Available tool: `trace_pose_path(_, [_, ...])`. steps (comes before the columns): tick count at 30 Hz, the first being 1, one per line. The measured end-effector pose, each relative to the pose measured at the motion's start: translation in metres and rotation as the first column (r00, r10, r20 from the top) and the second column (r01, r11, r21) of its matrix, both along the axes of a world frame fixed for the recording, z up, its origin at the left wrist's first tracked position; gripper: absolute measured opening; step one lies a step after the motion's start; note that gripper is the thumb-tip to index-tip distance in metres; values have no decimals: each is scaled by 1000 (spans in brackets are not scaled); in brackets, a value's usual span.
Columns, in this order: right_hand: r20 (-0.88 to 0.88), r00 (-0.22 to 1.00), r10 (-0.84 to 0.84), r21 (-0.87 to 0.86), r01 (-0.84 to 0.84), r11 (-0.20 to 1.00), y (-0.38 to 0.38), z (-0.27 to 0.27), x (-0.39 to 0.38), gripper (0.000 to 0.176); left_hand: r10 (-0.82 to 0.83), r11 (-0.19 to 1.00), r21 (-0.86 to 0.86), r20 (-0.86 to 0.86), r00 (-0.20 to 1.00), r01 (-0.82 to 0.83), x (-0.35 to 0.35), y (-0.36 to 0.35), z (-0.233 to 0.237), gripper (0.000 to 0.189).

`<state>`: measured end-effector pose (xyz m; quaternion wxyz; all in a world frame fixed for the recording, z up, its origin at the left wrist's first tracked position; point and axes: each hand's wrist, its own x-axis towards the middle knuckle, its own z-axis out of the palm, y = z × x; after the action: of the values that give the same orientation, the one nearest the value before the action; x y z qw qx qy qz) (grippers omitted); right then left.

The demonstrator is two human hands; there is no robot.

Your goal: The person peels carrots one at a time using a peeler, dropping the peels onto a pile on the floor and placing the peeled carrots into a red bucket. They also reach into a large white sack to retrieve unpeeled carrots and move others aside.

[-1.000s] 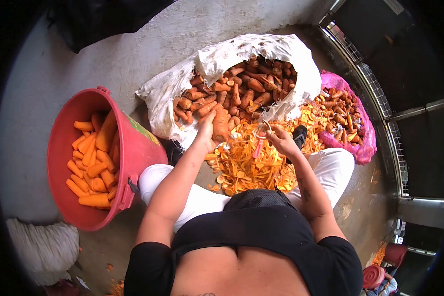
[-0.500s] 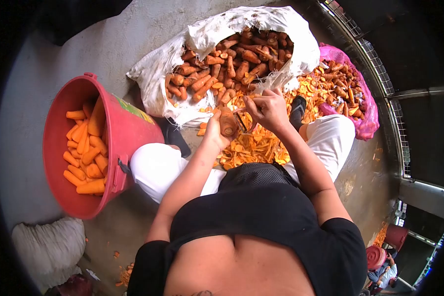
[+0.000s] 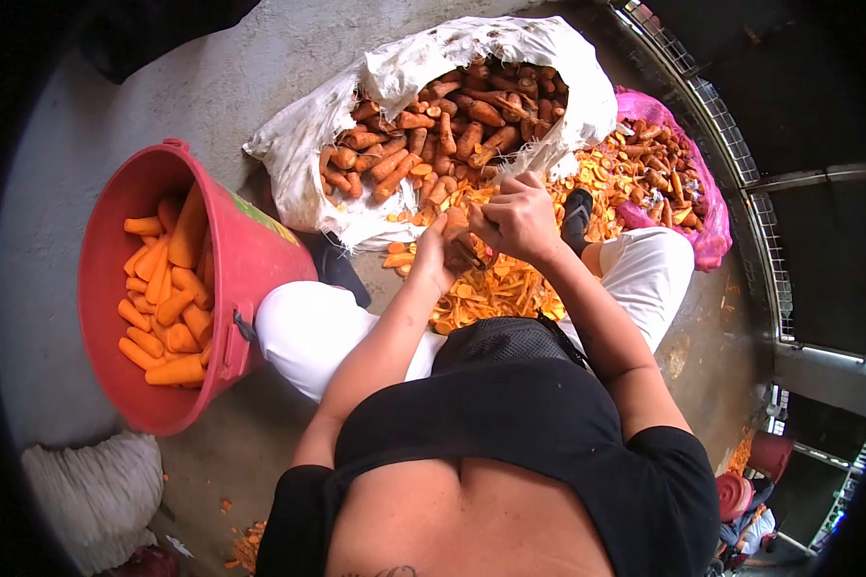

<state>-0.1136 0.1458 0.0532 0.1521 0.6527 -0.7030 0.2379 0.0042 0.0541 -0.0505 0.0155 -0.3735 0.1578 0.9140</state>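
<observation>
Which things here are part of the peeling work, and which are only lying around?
In use: left hand, carrot, right hand, peeler, white sack of unpeeled carrots, red bucket of peeled carrots, peel pile.
Lying about: pink bag, white bundle, red stool.

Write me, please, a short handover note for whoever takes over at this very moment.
Left hand grips a carrot; right hand holds a peeler, mostly hidden, against it.
Done: peeled carrots lie in the red bucket at the left; peelings are heaped on the floor.
Left: the white sack ahead holds many unpeeled carrots, the pink bag more.
</observation>
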Motion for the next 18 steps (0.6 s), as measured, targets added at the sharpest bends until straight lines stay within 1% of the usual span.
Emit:
trace_pose_path(1, [-4, 1000, 9, -6, -9, 1000, -1, 0, 1, 35, 27, 1000, 7, 35, 999, -27, -2, 2, 5, 33])
trace_pose_path(4, [-22, 999, 31, -11, -31, 999, -4, 1, 2, 37, 19, 999, 38, -46, 999, -17, -2, 3, 3, 32])
trace_pose_path(6, [-42, 999, 31, 2, -31, 1000, -4, 4, 1, 38, 14, 999, 49, -71, 997, -10, -4, 2, 2, 31])
trace_pose_path(12, [-8, 999, 48, -36, -48, 998, -2, 4, 1, 38, -23, 999, 39, -115, 993, 27, -7, 4, -3, 30])
trace_pose_path(13, [-4, 999, 47, -14, -47, 999, -1, 3, 0, 37, -25, 999, 40, -124, 992, 30, -8, 5, -6, 30])
trace_pose_path(15, [3, 999, 44, 27, -44, 999, 1, 3, -1, 35, -34, 999, 20, -130, 991, 36, -6, 7, 5, 30])
trace_pose_path(18, [40, 996, 74, 39, -76, 996, 2, 1, -4, 35, -39, 999, 22, -156, 987, 43, -4, 10, 5, 29])
